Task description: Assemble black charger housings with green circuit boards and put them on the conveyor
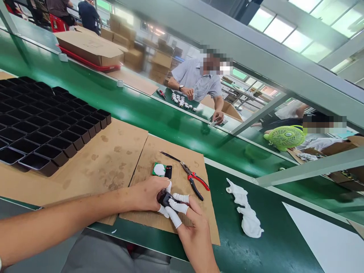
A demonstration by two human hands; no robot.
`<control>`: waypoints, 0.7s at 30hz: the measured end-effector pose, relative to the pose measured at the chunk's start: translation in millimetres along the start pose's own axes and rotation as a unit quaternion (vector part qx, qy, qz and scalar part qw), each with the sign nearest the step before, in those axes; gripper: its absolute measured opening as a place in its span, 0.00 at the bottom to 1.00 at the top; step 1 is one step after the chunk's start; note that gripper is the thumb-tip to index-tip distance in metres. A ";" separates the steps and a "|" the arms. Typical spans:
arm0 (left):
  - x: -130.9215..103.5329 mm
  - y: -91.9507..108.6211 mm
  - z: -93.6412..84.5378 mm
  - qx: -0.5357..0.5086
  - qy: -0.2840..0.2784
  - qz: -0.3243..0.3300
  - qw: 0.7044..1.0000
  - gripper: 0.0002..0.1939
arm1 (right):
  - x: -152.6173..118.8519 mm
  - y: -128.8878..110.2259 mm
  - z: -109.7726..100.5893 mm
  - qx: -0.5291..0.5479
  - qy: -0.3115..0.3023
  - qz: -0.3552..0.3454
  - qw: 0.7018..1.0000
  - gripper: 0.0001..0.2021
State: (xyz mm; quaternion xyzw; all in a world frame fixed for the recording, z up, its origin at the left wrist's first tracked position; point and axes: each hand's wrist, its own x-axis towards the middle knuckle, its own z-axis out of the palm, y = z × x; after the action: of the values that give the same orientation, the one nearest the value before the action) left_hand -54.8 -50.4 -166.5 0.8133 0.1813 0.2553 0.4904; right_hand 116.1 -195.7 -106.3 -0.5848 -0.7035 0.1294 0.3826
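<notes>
Left hand (150,194) and right hand (196,226), both mine, pinch one small black case (164,198) between them, fingertips wrapped in white finger covers (182,198). It sits over the near part of a cardboard sheet (145,170) on my green worktop (227,250). I judge that the smooth case could twist free if the covers slip or one hand presses harder than the other. Just beyond my left hand lies a small circuit board (159,170) with a white disc on it; a careless knuckle could knock it or strain its parts. Pliers (194,176) lie to its right, their tips near a thin pointed tool (170,156), and a sweep of my right hand could catch their handles.

My fingers hide most of the case, so I cannot tell whether it is open, what it contains, or whether it touches the cardboard. My left forearm runs out of view, and so does the array of black cups (54,154) at far left.
</notes>
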 end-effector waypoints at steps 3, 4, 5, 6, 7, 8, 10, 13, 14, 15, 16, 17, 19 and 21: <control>0.6 0.3 -0.7 -0.010 -0.002 0.003 1.000 0.27 | -3.7 3.3 2.8 -0.051 0.009 -0.034 0.998 0.11; 0.9 0.1 -1.1 -0.014 -0.003 0.004 1.000 0.28 | -5.2 4.1 3.8 -0.064 0.014 -0.047 0.997 0.12; 1.1 -0.2 -1.7 -0.020 -0.006 0.003 1.000 0.28 | -6.8 4.9 4.9 -0.073 0.019 -0.061 0.995 0.13; 1.4 -0.9 -2.6 -0.026 -0.011 0.002 1.000 0.28 | -8.5 5.7 6.1 -0.082 0.023 -0.074 0.994 0.14; 1.6 -1.8 -3.6 -0.034 -0.018 0.000 0.999 0.28 | -10.4 6.9 7.5 -0.094 0.027 -0.087 0.991 0.15; 1.9 -3.0 -4.7 -0.043 -0.027 -0.002 0.999 0.28 | -12.5 8.6 9.2 -0.110 0.034 -0.102 0.988 0.15; 2.4 -5.5 -7.1 -0.059 -0.043 -0.008 0.997 0.28 | -17.0 13.8 13.1 -0.147 0.053 -0.132 0.979 0.17; 3.0 -8.6 -9.6 -0.071 -0.051 -0.014 0.996 0.29 | -22.8 23.6 18.3 -0.180 0.072 -0.178 0.965 0.19; 3.1 -9.5 -10.0 -0.073 -0.051 -0.016 0.996 0.29 | -24.1 26.5 19.4 -0.183 0.072 -0.185 0.963 0.20; 3.1 -10.2 -10.4 -0.073 -0.051 -0.017 0.996 0.29 | -24.9 28.9 20.0 -0.187 0.069 -0.189 0.962 0.21; 3.0 -10.9 -10.7 -0.074 -0.051 -0.018 0.996 0.29 | -25.3 30.8 20.2 -0.190 0.065 -0.190 0.961 0.21; 2.9 -11.4 -11.1 -0.075 -0.052 -0.019 0.996 0.28 | -25.5 32.0 20.0 -0.193 0.060 -0.191 0.961 0.21; 2.6 -11.3 -12.2 -0.077 -0.052 -0.018 0.995 0.26 | -25.2 33.0 18.5 -0.197 0.053 -0.197 0.959 0.22; 2.4 -9.2 -13.8 -0.082 -0.053 -0.015 0.995 0.24 | -25.1 32.3 15.1 -0.198 0.049 -0.204 0.957 0.23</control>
State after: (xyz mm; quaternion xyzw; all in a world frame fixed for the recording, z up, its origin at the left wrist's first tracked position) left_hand -61.5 -35.2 -168.8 0.7799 0.1459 0.2188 0.5679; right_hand 129.6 -205.8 -146.5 -0.4986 -0.7998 -0.1221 0.3111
